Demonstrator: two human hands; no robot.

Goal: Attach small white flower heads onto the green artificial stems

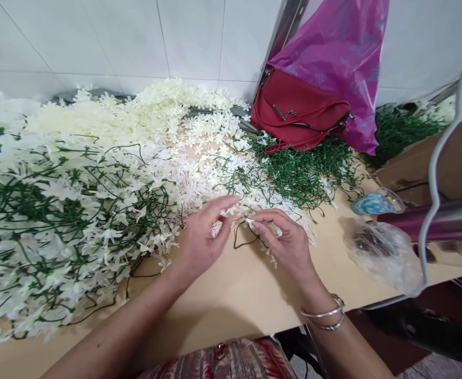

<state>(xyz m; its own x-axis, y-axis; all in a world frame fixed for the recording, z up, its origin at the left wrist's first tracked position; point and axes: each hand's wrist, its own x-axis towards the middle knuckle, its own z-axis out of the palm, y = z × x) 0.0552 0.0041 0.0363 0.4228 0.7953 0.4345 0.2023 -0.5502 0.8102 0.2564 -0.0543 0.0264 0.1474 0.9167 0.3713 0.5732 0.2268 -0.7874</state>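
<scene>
My right hand [288, 242], a bracelet at its wrist, is closed in a pinch on an artificial flower stem [239, 246]. Its dark green wire bends in a loop below the fingertips, and small white petals show beside them. My left hand [205, 237] is just to the left, thumb and forefinger apart, over the edge of the loose white blossoms [193, 184]. Nothing is plainly gripped in it. Left of that hand lies a big heap of assembled white flowers on green stems [73, 210]. A pile of green plastic stems [298, 173] is beyond my right hand.
Cream blossoms [108, 116] are heaped along the tiled wall. A red handbag [298, 110] and a purple plastic bag [345, 52] stand at the back. On the right are a clear plastic bag [389, 258], a cardboard box [452, 152] and a grey cable [434, 173].
</scene>
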